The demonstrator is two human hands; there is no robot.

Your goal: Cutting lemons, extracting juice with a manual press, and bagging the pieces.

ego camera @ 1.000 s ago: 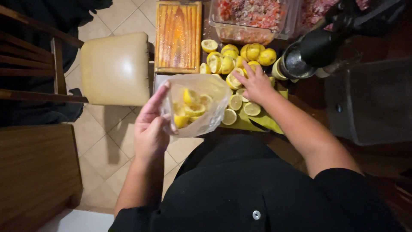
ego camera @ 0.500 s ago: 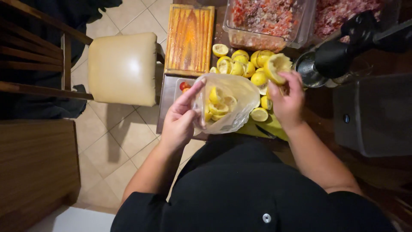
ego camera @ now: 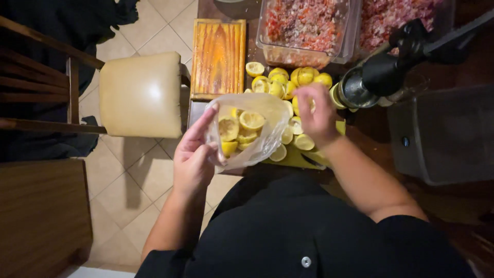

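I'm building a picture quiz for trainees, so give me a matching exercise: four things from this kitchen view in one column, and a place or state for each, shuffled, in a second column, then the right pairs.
Things:
1. Bag
2. Board
3. Chair
4. Right hand

Places or states:
A. Stands on the tiled floor, cream seat bare
B. Held open by the left hand, lemon halves inside
C. Lies above the bag, orange wood, nothing on it
D. Raised over the lemon pile, blurred

Pairs: 1-B, 2-C, 3-A, 4-D
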